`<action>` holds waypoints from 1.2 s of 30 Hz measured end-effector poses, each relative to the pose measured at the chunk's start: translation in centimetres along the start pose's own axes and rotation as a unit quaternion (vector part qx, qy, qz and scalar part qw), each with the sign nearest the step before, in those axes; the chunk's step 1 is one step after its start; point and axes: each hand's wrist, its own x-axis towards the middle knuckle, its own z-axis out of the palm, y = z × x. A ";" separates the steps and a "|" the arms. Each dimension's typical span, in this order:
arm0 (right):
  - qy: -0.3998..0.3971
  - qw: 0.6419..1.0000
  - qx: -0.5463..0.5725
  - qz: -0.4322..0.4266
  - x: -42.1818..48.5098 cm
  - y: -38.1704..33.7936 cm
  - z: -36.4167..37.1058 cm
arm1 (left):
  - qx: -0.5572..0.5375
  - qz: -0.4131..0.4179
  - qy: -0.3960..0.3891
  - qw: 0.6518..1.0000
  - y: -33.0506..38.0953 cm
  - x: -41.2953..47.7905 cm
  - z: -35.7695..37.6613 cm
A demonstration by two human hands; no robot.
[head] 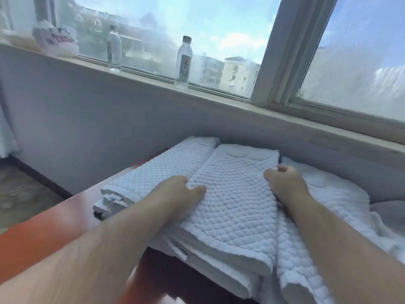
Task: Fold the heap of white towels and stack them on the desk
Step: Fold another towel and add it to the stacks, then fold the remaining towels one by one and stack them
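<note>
Bare left hand, right hand gripping folded towel, desk

2 bare forearms end in a bare left hand and right hand.

white diamond-quilted towels, reddish-brown desk; clear bottles, pale grey wall

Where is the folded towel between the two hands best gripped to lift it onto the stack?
Grip the folded towel at its long side edges, near mid-length, one hand from each side, fingers under, thumb on top. It lies flat as a limp, layered strip, so pinching both edges should keep the layers together. The left hand and right hand are at those edges.
</note>
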 end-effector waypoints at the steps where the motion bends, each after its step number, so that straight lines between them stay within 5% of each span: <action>1: 0.005 1.000 -0.006 -0.003 0.2 -0.2 0.0 | 0.005 0.002 -0.004 1.000 0.2 0.0 -0.1; 10: 0.124 0.984 -0.063 -0.114 -0.9 -0.1 -0.5 | 0.027 0.041 0.102 0.994 1.0 -1.1 0.9; 13: 0.147 0.962 -0.164 -0.164 -1.3 -0.9 -0.4 | 0.093 0.148 0.193 0.966 1.3 -2.0 1.5; 16: 0.038 0.963 -0.235 -0.124 -0.6 -1.5 0.4 | 0.162 0.257 0.127 0.944 2.0 -2.3 1.9; 20: -0.014 0.954 -0.268 -0.134 0.6 -0.6 1.1 | 0.258 0.236 0.011 0.937 1.6 -1.9 3.9; 28: 0.010 0.959 -0.228 -0.166 2.1 0.0 1.7 | 0.265 0.222 0.019 0.938 1.1 -1.0 5.1; 33: 0.060 0.931 -0.320 -0.164 1.9 0.1 1.7 | 0.256 0.220 0.027 0.941 0.7 -0.9 5.2; 36: 0.004 0.927 -0.359 -0.112 1.2 -0.4 1.4 | 0.262 0.210 0.026 0.942 1.0 -0.9 5.3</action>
